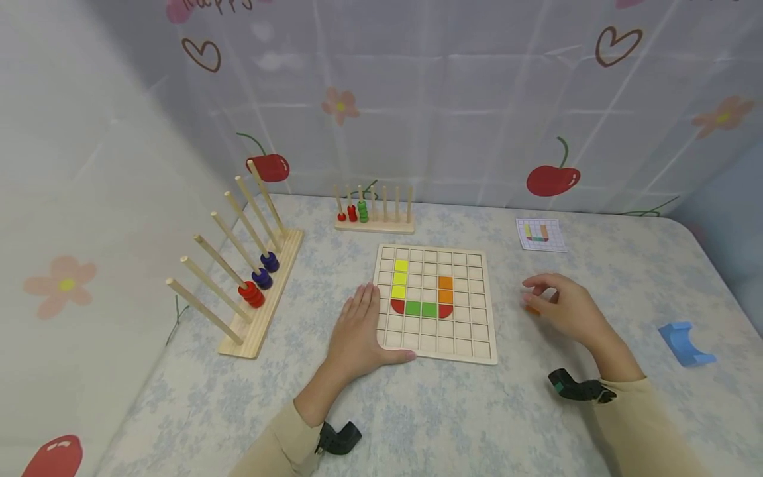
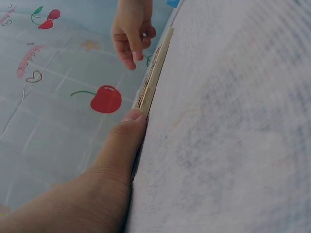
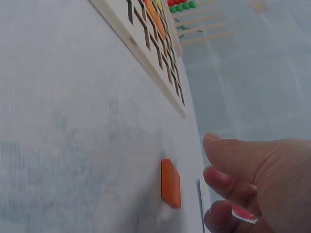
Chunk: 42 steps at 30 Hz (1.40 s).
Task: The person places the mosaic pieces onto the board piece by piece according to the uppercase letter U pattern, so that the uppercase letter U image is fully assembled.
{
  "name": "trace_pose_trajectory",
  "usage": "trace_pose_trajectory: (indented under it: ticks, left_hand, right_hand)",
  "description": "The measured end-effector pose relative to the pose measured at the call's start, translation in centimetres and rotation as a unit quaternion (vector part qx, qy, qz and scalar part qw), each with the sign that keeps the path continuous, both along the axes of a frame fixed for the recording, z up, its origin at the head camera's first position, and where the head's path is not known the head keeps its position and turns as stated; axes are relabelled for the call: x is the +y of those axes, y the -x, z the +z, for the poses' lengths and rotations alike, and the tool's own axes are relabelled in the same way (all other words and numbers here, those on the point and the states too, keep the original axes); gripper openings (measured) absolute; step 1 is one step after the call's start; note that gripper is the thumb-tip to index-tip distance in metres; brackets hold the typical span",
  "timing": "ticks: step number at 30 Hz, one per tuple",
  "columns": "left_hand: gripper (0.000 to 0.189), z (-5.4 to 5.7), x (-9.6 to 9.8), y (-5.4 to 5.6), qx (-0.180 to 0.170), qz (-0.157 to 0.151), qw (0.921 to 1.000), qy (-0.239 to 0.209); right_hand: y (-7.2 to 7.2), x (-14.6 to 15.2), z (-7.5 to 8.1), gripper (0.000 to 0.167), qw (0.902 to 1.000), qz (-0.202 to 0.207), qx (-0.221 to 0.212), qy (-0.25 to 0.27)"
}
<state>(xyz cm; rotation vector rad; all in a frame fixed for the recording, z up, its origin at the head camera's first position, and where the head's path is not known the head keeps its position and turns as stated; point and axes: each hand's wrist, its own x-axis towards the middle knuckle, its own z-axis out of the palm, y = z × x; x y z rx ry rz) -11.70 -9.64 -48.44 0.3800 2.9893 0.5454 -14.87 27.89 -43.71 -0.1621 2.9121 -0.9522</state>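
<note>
A wooden grid board (image 1: 465, 348) lies on the table, with yellow, red, green and orange tiles set in its cells in a U shape. My left hand (image 1: 356, 334) rests against the board's left side, fingers straight and the thumb along its near edge. To the right of the board, my right hand (image 1: 566, 308) hovers with bent fingers over a loose orange tile (image 3: 170, 184). In the right wrist view a gap shows between the fingertips and that tile, which lies flat on the table. Nothing is seen between the right thumb and fingers.
A pattern card (image 1: 541, 235) with a coloured U lies behind the right hand. On the left stands a large peg rack (image 1: 271, 298) with red and blue beads. A smaller peg rack (image 1: 375, 227) stands at the back. A blue curved piece (image 1: 685, 344) lies far right.
</note>
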Motion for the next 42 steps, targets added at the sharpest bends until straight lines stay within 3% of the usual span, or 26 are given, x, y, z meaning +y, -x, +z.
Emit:
trace_pose_trajectory:
  ticks: [12,27,33,42]
  left_hand:
    - [0.14,-0.2,0.0,0.1,0.001,0.002,1.0,-0.001]
    - [0.14,-0.3,0.0,0.1,0.004,0.0,1.0,0.0]
    - [0.139,-0.2,0.0,0.1,0.011,-0.005,0.9999,-0.001]
    - [0.14,-0.3,0.0,0.1,0.009,-0.002,1.0,-0.001]
  right_hand:
    - [-1.1,2.2,-1.5,0.038,0.9995,-0.021,-0.009,-0.024]
    - [-0.9,1.9,-1.7,0.032,0.9996,-0.019,-0.013,-0.019]
    - [-0.6,1.8,-2.0,0.019,0.9999,-0.009,-0.009,0.001]
    - [1.2,-0.5,-1.0,0.026,0.9982,0.018,-0.004,0.057]
